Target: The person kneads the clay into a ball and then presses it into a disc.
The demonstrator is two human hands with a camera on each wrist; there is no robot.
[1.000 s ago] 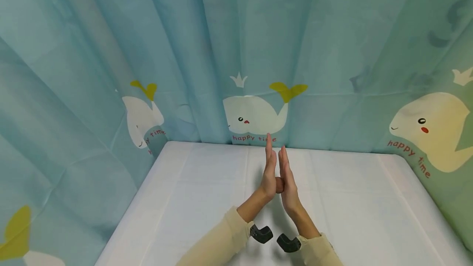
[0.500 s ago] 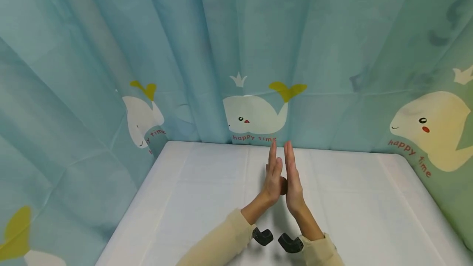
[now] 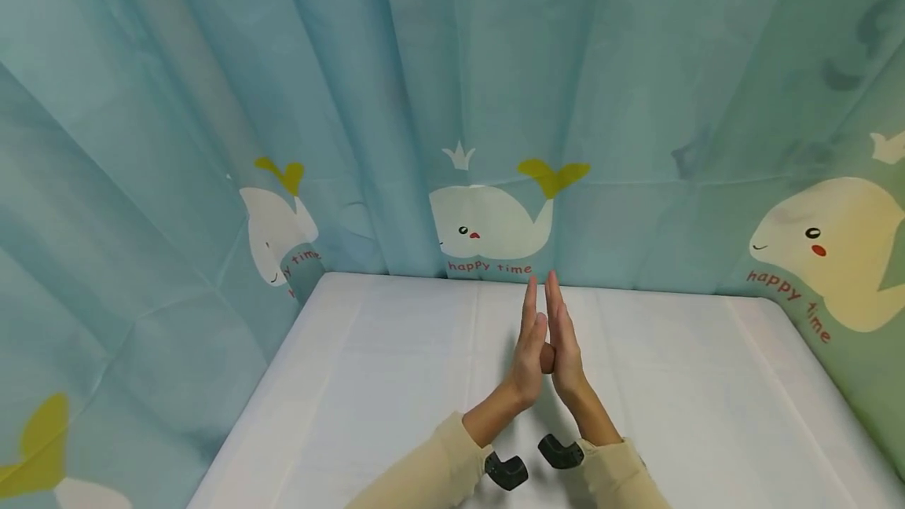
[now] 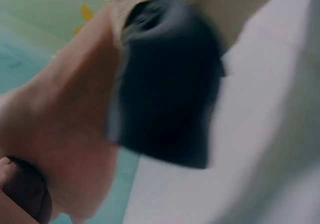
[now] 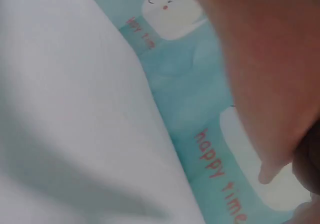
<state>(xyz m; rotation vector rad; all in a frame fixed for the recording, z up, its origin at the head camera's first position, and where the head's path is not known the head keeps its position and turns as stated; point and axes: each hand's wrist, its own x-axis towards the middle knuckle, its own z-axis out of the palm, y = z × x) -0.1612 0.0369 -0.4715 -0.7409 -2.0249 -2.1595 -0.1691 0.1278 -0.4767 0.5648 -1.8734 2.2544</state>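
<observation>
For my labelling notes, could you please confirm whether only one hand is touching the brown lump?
No, the head view shows the brown lump sandwiched between the palms of the left hand and right hand.

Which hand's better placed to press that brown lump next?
Neither, it seems: the left hand and right hand face each other about evenly, with the brown lump between their palms.

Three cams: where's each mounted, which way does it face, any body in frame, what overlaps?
Head: on the head, forward and down; left hand, right hand, brown lump between the palms, cream sleeves.
Left wrist: on that wrist, facing across at skin, apparently the right hand's, and a black device.
Right wrist: on that wrist, facing past skin, probably the left hand's, toward curtain and white table.
Both wrist views share: brown lump, curtain, white table.
</observation>
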